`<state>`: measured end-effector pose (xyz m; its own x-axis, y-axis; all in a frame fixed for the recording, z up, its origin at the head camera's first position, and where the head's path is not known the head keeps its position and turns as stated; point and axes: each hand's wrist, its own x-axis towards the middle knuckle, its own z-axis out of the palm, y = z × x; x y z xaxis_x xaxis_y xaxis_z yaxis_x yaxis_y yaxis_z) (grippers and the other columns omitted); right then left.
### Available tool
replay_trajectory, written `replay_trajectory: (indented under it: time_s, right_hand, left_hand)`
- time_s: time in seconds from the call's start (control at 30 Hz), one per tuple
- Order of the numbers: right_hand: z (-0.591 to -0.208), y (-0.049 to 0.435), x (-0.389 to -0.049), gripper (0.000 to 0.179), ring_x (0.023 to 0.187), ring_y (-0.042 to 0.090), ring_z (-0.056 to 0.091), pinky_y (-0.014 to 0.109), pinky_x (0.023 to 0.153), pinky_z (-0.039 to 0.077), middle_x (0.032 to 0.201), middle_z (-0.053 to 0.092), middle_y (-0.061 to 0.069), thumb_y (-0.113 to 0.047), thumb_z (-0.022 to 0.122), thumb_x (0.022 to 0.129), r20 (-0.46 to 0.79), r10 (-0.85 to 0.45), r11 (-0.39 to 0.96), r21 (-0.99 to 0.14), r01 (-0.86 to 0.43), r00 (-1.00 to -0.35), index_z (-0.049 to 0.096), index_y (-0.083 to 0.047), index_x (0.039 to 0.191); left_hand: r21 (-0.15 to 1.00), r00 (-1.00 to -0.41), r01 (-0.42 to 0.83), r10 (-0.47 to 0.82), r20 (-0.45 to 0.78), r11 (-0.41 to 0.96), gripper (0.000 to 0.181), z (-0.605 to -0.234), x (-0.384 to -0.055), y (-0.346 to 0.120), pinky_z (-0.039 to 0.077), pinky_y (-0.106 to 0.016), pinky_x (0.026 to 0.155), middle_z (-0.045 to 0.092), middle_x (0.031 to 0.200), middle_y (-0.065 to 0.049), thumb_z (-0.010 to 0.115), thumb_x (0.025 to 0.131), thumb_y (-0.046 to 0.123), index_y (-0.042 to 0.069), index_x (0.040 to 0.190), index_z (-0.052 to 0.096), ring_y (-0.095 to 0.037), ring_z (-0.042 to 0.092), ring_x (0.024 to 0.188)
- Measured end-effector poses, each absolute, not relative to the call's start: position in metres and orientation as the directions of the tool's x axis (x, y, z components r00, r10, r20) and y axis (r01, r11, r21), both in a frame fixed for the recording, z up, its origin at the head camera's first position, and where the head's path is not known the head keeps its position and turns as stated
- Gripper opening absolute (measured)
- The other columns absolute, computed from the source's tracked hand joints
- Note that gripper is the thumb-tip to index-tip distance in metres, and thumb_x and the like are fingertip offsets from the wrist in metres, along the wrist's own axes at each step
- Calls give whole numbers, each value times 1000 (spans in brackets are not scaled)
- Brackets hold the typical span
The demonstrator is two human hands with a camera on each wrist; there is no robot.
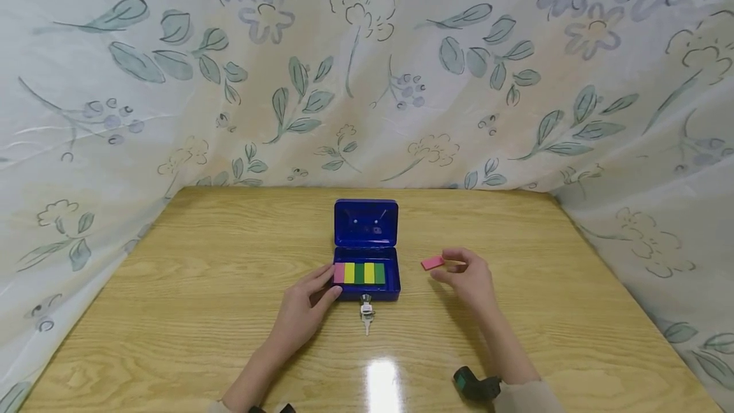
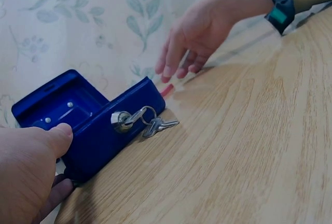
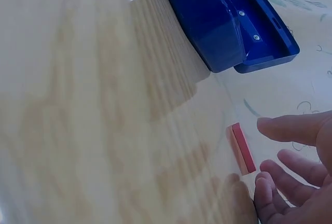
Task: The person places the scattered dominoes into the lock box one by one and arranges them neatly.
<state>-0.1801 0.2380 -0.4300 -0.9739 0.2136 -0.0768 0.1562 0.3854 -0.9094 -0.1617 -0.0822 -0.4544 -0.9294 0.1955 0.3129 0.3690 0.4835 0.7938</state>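
Observation:
A small blue cash box [image 1: 394, 295] stands on the table with its lid [image 1: 366, 222] raised. Inside lies a row of flat coloured blocks [image 1: 359, 273], pink, yellow and green. My left hand [image 1: 301, 311] grips the box's left side, with the thumb at the front corner [image 2: 63, 136]. A pink flat block [image 1: 432, 262] lies on the table to the right of the box. Just beside that block, my right hand [image 1: 467, 278] hovers with thumb and fingers apart. The right wrist view shows a gap between the fingertips and the block [image 3: 243, 149].
Keys on a ring [image 1: 367, 317] hang from the lock at the box's front. A flowered cloth [image 1: 367, 81] surrounds the wooden table [image 1: 229, 260] at the back and sides. A black wrist device [image 1: 476, 384] sits on the right wrist.

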Motion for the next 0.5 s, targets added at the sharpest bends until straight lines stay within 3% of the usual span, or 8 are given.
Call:
replay_trajectory:
  time_s: [0.27,0.5]
  right_hand:
    - [-430,240,-188,51,98,26,54,25,72,49,121,63,16,-7,83,79,-95,183,414,-895,165,-979,61,1,124]
    - [-433,235,-195,59,101,28,52,35,83,45,121,63,15,-8,87,74,-112,164,441,-881,175,-980,61,1,126]
  left_hand:
    - [790,-929,369,194,314,490,45,-454,-163,-82,45,-41,101,55,139,-5,67,96,25,9,137,59,-23,49,129]
    - [798,-928,372,199,315,473,44,-452,-162,-83,47,-39,99,55,139,-6,67,96,24,8,136,60,-23,50,128]
